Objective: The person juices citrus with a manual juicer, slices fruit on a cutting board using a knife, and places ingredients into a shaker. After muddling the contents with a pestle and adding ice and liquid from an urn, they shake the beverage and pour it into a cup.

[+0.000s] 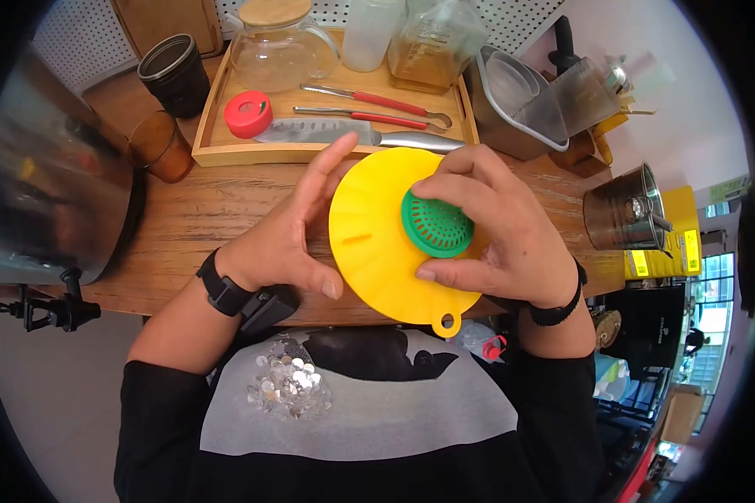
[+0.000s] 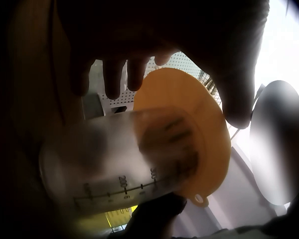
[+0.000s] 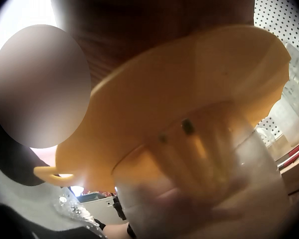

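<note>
A yellow funnel [image 1: 369, 210] with a wide ribbed brim and a small hanging loop is central in the head view. In its middle sits a green perforated strainer [image 1: 439, 225]. My right hand [image 1: 516, 230] pinches that strainer between thumb and fingers. To the left, my left hand [image 1: 281, 235] is spread with fingers apart, its thumb tip close to the brim. Both wrist views show a clear measuring cup [image 2: 104, 164] with black marks under the funnel, whose cone [image 3: 209, 164] shows through the cup wall. From the head view the cup is hidden.
A wooden tray [image 1: 252, 155] at the back holds a knife [image 1: 310, 130], red-handled tools [image 1: 373, 99], a glass teapot [image 1: 281, 54] and a red round thing [image 1: 248, 114]. A grey bin [image 1: 512, 109] and metal cup [image 1: 625, 210] stand right; a large metal container [image 1: 42, 168] stands left.
</note>
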Demonstrator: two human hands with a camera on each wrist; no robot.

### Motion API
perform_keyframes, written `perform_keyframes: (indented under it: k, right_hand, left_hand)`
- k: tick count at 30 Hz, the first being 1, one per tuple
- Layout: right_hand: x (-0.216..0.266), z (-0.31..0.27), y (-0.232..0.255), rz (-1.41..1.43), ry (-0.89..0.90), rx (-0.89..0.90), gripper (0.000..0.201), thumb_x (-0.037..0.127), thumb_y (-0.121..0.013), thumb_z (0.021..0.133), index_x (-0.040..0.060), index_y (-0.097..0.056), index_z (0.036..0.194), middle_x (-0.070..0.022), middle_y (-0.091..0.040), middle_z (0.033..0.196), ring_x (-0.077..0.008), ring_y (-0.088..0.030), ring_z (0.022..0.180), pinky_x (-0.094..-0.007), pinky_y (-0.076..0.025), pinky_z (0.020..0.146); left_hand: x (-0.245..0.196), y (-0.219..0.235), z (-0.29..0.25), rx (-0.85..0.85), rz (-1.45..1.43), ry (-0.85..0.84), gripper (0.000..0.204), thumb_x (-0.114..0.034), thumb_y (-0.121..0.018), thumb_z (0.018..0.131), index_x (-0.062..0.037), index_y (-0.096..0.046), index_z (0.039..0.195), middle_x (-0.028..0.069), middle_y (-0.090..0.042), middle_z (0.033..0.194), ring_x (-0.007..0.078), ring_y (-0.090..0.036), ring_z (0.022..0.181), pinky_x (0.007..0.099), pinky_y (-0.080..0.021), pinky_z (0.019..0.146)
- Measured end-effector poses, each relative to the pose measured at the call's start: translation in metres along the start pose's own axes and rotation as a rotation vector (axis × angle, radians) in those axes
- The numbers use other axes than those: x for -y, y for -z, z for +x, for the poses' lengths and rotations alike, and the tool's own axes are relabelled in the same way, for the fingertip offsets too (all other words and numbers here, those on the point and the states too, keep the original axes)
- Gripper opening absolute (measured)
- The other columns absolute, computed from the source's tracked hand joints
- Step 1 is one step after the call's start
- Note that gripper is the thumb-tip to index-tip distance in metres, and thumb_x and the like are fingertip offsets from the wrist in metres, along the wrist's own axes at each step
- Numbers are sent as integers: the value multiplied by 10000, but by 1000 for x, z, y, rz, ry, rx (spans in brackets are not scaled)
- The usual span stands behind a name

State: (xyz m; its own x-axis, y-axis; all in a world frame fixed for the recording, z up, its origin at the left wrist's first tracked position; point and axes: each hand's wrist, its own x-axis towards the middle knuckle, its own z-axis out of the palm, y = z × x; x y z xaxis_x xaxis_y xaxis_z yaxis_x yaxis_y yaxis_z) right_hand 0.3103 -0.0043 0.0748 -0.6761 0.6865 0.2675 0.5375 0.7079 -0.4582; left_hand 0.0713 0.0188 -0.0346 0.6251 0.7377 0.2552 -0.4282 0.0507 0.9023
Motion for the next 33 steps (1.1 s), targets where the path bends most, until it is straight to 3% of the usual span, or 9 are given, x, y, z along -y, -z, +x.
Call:
perform_keyframes:
  k: [7,11,14,18,20,23,27,29,33]
  right_hand:
    - [-20,-11,9,266,-95,-197,522,262,-744,741,31,-558,1171,-111,-550,1068,-227,-579,979,-332,-471,826]
    - [-56,-59,-10,1523,-210,-504,524,338,-614,931,42,-478,1341,-120,-552,1296,-237,-571,1149,-361,-458,1005]
    - [-65,-55,-13,1759,34,-408,523,345,-578,960,55,-455,1377,-115,-508,1380,-243,-544,1210,-392,-444,1041]
    - [-50,-49,-20,1475,68,-456,512,329,-579,960,45,-459,1368,-113,-540,1333,-222,-557,1184,-374,-453,1030]
    - [-37,-40,-16,1098,-157,-604,530,327,-611,929,22,-472,1339,-113,-568,1257,-208,-573,1134,-336,-467,985]
    - [-18,-21,-4,734,-339,-465,574,323,-647,853,-8,-488,1293,-107,-571,1175,-190,-580,1068,-301,-470,917]
    - [-2,6,0,-87,105,-198,532,274,-751,691,12,-604,1130,-122,-533,968,-254,-555,846,-341,-457,781]
    - [0,12,-11,-98,98,-144,523,270,-763,679,14,-614,1110,-134,-531,972,-279,-552,848,-349,-459,775]
    - [-1,13,-15,-75,32,-76,516,263,-758,677,35,-607,1115,-153,-541,1024,-324,-548,922,-385,-451,823]
  left_hand:
    - [19,4,7,179,304,-83,1346,-328,-920,601,-90,20,1534,197,-274,1524,304,-274,1422,403,-226,1160]
    - [24,-4,3,155,349,35,1295,-257,-907,624,-109,0,1536,215,-303,1510,314,-318,1403,382,-253,1151]
    - [20,-6,5,153,480,74,1210,-214,-891,637,-101,-85,1532,207,-340,1491,308,-347,1386,366,-292,1131]
    - [20,-6,4,151,471,96,1109,-188,-869,654,-86,-175,1513,203,-388,1459,308,-388,1356,367,-330,1106]
    - [22,-4,2,91,543,3,1066,-205,-862,663,-71,-213,1498,205,-431,1420,310,-425,1325,368,-351,1089]
    - [20,-3,1,50,546,25,1052,-212,-860,666,-62,-224,1491,204,-443,1407,311,-433,1318,366,-354,1088]
    - [36,-4,7,20,510,14,1005,-214,-859,663,-48,-275,1465,200,-481,1371,302,-456,1302,367,-362,1081]
    - [46,-7,20,131,770,-303,644,-251,-797,751,-84,-521,1309,121,-597,1266,271,-576,1170,370,-461,991]
    - [39,-9,18,86,757,-350,545,-276,-771,779,-109,-572,1258,92,-622,1229,271,-599,1125,365,-489,954]
